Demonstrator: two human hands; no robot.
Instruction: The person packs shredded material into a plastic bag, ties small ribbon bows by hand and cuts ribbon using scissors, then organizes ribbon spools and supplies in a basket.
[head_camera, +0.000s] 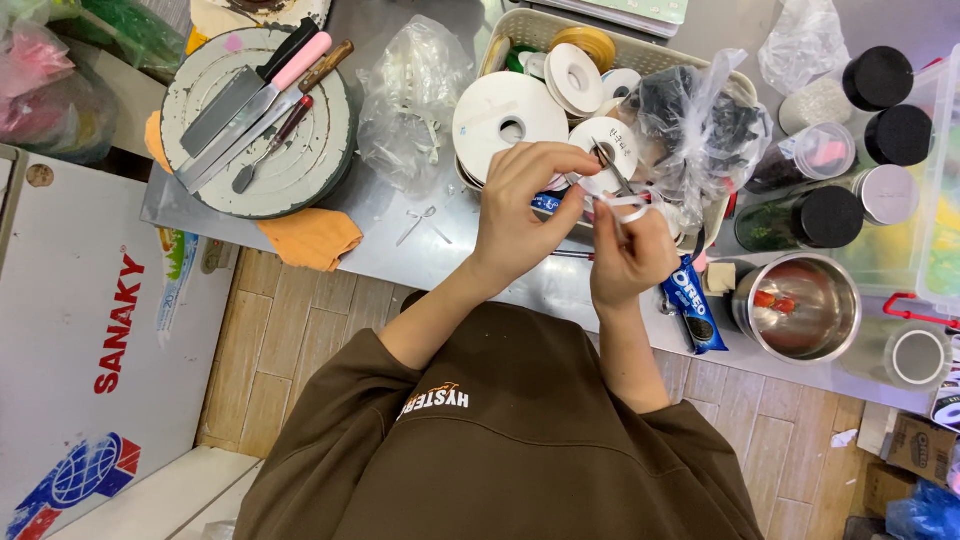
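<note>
White ribbon (622, 204) is being pinched between the fingertips of the left hand (520, 205) and right hand (630, 250), both closing narrowly, just below ribbon spools (510, 115).

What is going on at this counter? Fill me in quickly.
A person in a brown sweatshirt works a strip of white ribbon with both hands over a metal counter. The left hand pinches one end while the right hand holds the loop. Just behind them sits a basket of ribbon spools. A turntable with spatulas lies off to the left.
</note>
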